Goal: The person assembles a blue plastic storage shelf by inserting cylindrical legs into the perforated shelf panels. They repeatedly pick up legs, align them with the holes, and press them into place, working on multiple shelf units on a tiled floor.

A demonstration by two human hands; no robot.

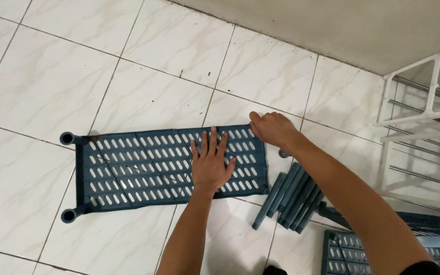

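Left hand (210, 163) lies flat, fingers spread, pressing on the slotted blue shelf panel (143, 168) at the floor's centre. Right hand (273, 128) is curled at the panel's far right corner, about one o'clock from the left hand; it seems to grip something there, though the fingers hide it. At five o'clock lies a bundle of blue tubes (290, 196), beside a second blue panel (383, 252). A white rack (423, 127) stands at three o'clock on the tiled floor (52, 76)
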